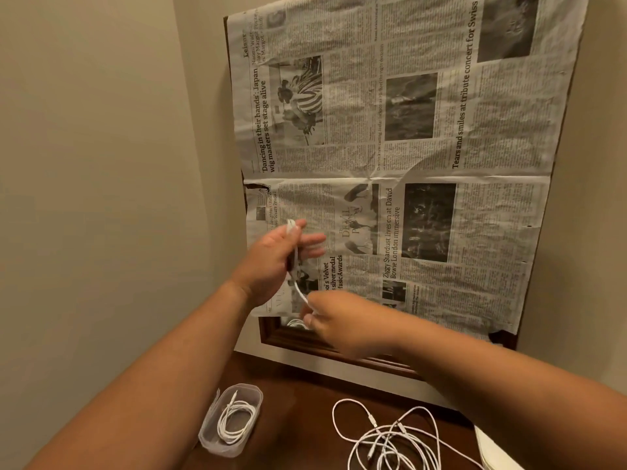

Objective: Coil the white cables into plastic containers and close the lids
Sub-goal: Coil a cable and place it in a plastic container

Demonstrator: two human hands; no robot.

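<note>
The left hand (278,256) is gripping a white cable (301,290) between thumb and fingers, raised well above the plastic container (206,437); the right hand (342,323) is pinching the same cable lower down, above and to the right of the container; a coiled cable (237,420) is lying inside the open container; loose cables (390,439) are lying tangled on the wooden table (298,401), right of the container; newspaper (407,130) is hanging on the wall behind it.
</note>
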